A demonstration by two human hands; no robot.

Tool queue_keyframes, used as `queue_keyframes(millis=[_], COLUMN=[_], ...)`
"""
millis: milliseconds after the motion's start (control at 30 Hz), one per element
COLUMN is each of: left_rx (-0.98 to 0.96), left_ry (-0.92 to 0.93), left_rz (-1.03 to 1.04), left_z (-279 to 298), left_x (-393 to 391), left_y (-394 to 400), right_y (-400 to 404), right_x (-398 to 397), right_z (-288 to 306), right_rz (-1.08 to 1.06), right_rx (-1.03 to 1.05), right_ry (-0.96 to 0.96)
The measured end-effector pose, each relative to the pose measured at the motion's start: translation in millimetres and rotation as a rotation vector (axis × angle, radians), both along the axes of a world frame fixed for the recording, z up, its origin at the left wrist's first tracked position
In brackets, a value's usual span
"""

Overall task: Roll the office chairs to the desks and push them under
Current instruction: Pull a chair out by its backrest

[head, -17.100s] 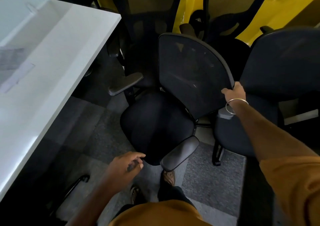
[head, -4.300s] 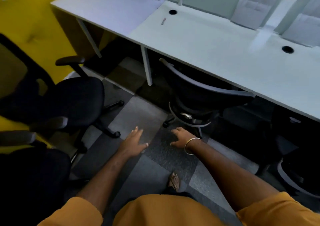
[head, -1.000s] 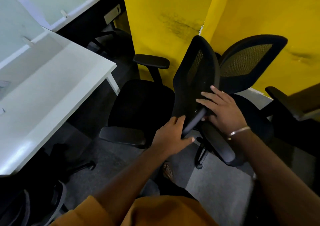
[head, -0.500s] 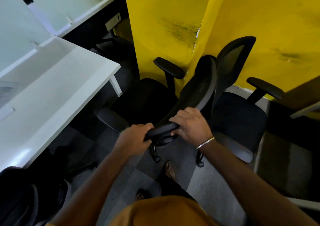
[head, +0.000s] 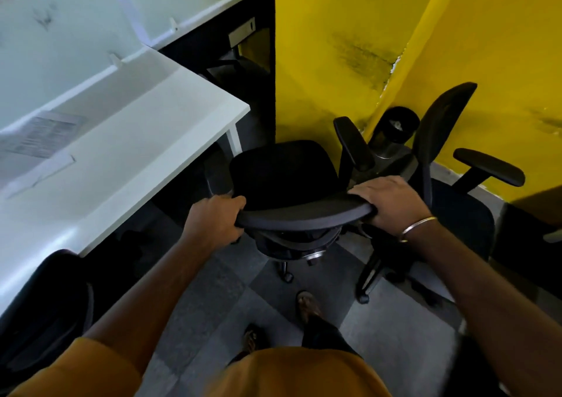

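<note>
Though no writing legible: both hands [head: 214, 222] on chair [head: 284, 171].

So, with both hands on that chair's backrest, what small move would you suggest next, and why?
Probably swing the chair leftward so its seat faces the open gap under the white desk. The left hand and right hand grip the top of the backrest, the seat points toward the yellow wall, and a second chair crowds the right side.
</note>
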State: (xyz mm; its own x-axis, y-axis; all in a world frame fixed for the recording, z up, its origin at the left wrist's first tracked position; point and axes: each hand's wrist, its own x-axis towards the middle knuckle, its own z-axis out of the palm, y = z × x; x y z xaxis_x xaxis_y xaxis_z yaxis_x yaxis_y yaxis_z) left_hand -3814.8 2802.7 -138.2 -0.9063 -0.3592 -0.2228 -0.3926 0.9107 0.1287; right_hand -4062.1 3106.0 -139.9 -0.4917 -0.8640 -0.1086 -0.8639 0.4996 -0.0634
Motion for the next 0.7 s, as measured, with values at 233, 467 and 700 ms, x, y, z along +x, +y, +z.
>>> queue_keyframes(millis=[233, 467, 700], left_rx=[-0.019, 0.004, -0.031], left_ry=[0.143, 0.188, 0.064], left_rz=[0.162, 0.239, 0.34], left_z=[-13, -18, -22], left_x=[15, 47, 93], left_y=[26, 56, 71], right_y=[-8, -6, -23], right_x=[-34, -29, -14], right_z=[-6, -13, -17], right_rz=[0.264, 0.419, 0.668], right_rx=[0.071, 0.047, 0.01], right_ry=[-0.01, -0.068, -0.038])
